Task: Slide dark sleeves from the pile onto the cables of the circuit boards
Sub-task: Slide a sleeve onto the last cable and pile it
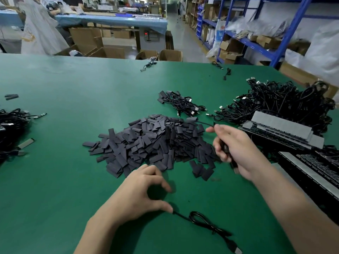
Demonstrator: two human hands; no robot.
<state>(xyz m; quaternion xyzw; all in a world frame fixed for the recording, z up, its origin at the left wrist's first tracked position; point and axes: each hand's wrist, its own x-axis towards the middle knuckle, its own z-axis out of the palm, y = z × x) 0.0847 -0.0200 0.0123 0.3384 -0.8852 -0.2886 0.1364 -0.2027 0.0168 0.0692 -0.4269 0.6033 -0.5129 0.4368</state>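
Nearest us, item one: a loose black cable (211, 223) coiled on the green table (64, 85), its USB plug (237, 251) at the bottom edge of view.

Item two: the left hand (139, 192), fingers curled, thumb and forefinger forming a ring. The cable's free end sits right at the thumb tip. We cannot tell whether the thumb pins it or merely touches it.

Item three: the right hand (238, 149), raised just right of the pile and blurred. Its fingers curl round a thin black strip (228, 153) that runs down through the palm and sticks out below the fist. From the top of that fist we note a thin lead reaching left to a single sleeve (192, 119) at the far rim of the pile, well clear of the fingers.

Item four: the pile of dark sleeves (150, 143), flat and short, heaped between and beyond both hands. A few strays lie on its near right side.

Item five, right of the hand: stacked circuit boards (282, 132) with grey strips on top.

Item six, further back: a small bundle of sleeved cables (181, 103), and to its right a large tangled cable heap (286, 101).

Item seven, far left edge: more black cables (11, 125).

Beyond the table we list cardboard boxes (170, 55), blue shelving (275, 52), and a person in a pale garment (40, 30).
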